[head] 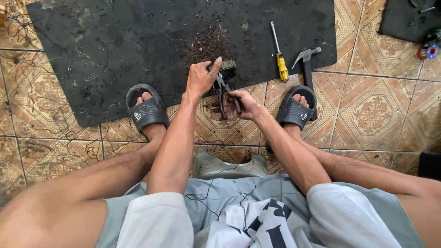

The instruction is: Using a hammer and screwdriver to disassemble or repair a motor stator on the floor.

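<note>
My left hand point(200, 77) grips a small dark, greenish round part point(228, 68) at the near edge of a black rubber mat point(115, 46). My right hand point(243, 104) is closed around the handles of dark pliers point(223, 92), whose jaws point up at the part. I sit low, with both feet in black slide sandals point(147, 110) on either side of my hands. Fine dark debris and wire scraps lie on the mat just beyond the part.
A yellow-handled screwdriver point(279, 53) and a claw hammer point(306, 64) lie to the right on the mat's edge. Thin wire strands litter the patterned floor tiles point(376, 110) at left. Another dark mat point(404, 20) sits at top right.
</note>
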